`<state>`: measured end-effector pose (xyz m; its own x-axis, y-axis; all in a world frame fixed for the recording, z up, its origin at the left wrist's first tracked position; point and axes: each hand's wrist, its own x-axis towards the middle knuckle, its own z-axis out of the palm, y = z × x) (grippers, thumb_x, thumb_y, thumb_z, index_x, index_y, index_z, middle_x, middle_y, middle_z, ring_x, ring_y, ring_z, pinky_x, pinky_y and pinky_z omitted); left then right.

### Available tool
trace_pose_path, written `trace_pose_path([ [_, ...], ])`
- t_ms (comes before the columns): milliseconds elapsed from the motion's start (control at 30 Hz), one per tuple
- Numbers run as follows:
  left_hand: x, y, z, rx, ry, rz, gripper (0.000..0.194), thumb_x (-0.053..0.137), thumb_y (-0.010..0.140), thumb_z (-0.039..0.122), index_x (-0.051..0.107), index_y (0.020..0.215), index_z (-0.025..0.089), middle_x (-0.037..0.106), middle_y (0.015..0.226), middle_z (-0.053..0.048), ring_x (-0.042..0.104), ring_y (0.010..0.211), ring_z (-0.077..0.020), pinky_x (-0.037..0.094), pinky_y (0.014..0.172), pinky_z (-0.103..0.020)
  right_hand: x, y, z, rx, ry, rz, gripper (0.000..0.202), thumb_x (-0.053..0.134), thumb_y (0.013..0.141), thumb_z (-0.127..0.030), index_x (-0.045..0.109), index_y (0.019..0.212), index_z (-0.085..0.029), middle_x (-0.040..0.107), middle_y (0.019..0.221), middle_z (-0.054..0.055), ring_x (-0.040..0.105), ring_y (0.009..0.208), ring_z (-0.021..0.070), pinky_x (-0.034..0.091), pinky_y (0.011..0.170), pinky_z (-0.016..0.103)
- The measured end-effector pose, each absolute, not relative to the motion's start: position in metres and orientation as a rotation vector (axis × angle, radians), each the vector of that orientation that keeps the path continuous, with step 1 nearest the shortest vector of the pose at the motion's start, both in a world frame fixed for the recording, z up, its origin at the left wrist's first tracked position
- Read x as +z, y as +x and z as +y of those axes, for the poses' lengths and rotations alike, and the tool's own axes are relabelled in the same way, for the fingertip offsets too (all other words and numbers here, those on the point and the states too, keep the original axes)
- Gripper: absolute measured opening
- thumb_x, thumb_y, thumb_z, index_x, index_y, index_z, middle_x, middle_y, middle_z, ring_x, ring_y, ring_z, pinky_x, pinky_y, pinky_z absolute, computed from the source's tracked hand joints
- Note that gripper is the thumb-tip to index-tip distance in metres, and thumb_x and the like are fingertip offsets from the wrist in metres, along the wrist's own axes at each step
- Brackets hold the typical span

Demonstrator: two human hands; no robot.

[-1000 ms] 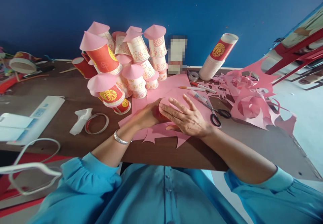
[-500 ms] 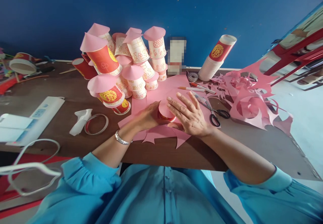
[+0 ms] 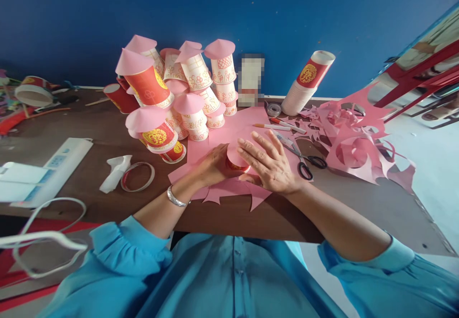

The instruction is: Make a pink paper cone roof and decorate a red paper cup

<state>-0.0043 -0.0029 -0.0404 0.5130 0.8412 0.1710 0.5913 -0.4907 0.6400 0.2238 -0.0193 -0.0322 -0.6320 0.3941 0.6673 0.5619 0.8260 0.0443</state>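
Note:
My left hand, below a silver bracelet, is wrapped round the left side of a red paper cup. On top of the cup sits a pink paper cone. My right hand lies with its fingers spread over the right side of the cone, palm down. Part of the cone and most of the cup are hidden by my hands. Beneath them spreads pink paper with a jagged front edge.
Cup towers with pink cone roofs stand at the back left. A cup stack, scissors, markers and pink scraps lie to the right. Tape and a power strip are at the left.
My left hand and its bracelet have shifted very slightly to the right. My right hand keeps its place on the pink cone.

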Motion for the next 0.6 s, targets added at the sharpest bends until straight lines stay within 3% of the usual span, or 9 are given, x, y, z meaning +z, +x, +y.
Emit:
trace_pose_path([
  [133,-0.055,-0.007,0.003,0.632,2.31,1.116,0.026,0.071,0.093,0.044,0.07,0.109,0.024,0.08,0.118,-0.012,0.075,0.109,-0.0319,0.062,0.1,-0.053,-0.031,0.218,-0.02,-0.319,-0.642,-2.462,0.068,0.057,0.109,-0.056,0.033,0.17,-0.038,0.063,0.16,0.001,0.054,0.154,0.0268,0.033,0.136,0.059],
  [200,-0.062,-0.009,0.004,0.611,2.335,1.111,0.025,0.068,0.095,0.045,0.07,0.11,0.024,0.078,0.123,-0.013,0.074,0.115,-0.0331,0.059,0.106,-0.056,-0.031,0.216,-0.021,-0.276,-0.629,-2.487,0.071,0.059,0.109,-0.054,0.031,0.171,-0.036,0.064,0.159,0.002,0.055,0.154,0.0262,0.034,0.135,0.057],
  [400,-0.057,-0.009,0.001,0.655,2.324,1.096,0.046,0.065,0.095,0.057,0.067,0.123,0.02,0.077,0.127,-0.013,0.072,0.118,-0.0321,0.06,0.105,-0.052,-0.033,0.22,-0.023,-0.28,-0.663,-2.419,0.064,0.055,0.11,-0.057,0.039,0.168,-0.035,0.066,0.156,0.004,0.053,0.155,0.0296,0.031,0.135,0.064],
  [500,-0.042,-0.01,-0.003,0.683,2.242,1.107,0.067,0.079,0.084,0.054,0.061,0.138,0.019,0.073,0.139,-0.017,0.072,0.123,-0.0348,0.061,0.104,-0.055,-0.035,0.225,-0.02,-0.249,-0.764,-2.323,0.067,0.052,0.109,-0.063,0.041,0.168,-0.034,0.064,0.159,0.006,0.053,0.154,0.0336,0.032,0.134,0.067],
  [600,-0.026,-0.013,-0.005,0.618,2.188,1.109,0.077,0.088,0.074,0.052,0.061,0.139,0.019,0.07,0.144,-0.02,0.069,0.13,-0.0395,0.061,0.105,-0.058,-0.035,0.229,-0.017,-0.211,-0.822,-2.256,0.07,0.049,0.108,-0.067,0.039,0.169,-0.034,0.062,0.16,0.007,0.053,0.154,0.035,0.035,0.133,0.066],
])
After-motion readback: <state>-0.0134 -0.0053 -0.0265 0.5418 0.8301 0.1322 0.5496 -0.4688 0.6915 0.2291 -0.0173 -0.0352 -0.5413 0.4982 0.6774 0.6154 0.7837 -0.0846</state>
